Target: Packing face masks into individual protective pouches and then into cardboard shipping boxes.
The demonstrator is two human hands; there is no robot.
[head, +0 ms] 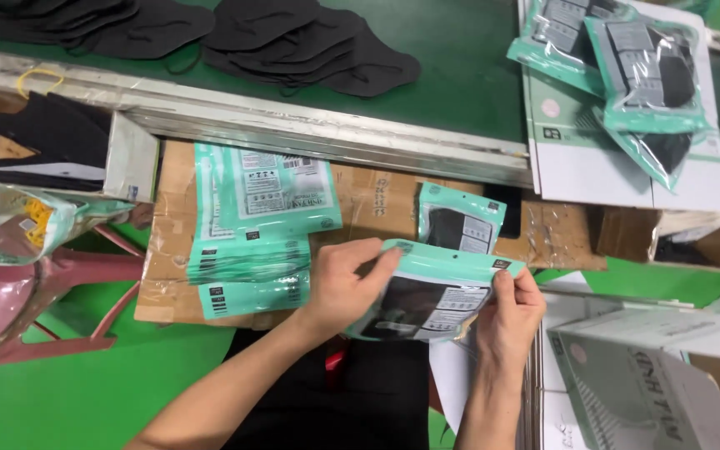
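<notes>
— What do the hands have?

— Both grip one mint-green pouch (431, 296) with a black mask inside, held over the person's lap, just off the near edge of the cardboard sheet (377, 204). The left hand (339, 287) pinches the pouch's top-left edge between thumb and fingers; the right hand (510, 317) pinches its top-right corner, fingers closed tight on the film.

— And on the cardboard?

— A stack of empty pouches (252, 225) lies at its left half, fanned toward the near edge. A second filled pouch (460, 221) lies toward the right end, just beyond the held one, apart from it.

— Beyond that?

— A metal rail (293, 125) runs along the cardboard's far edge. Past it, on a green belt (460, 75), sit two heaps of loose black masks (310, 37), near the far-left and far-middle of the view.

— The right side?

— Filled pouches (635, 67) are piled on a flat white carton (610, 167) at the far-right corner. An open white box (643, 383) stands near the right hand, at the near-right corner.

— The left?

— A small box (68, 150) holding black masks rests at the cardboard's far-left corner, a clear bag (18, 221) with yellow contents beside it, and a pink plastic stool (35, 292) below on the green floor.
</notes>
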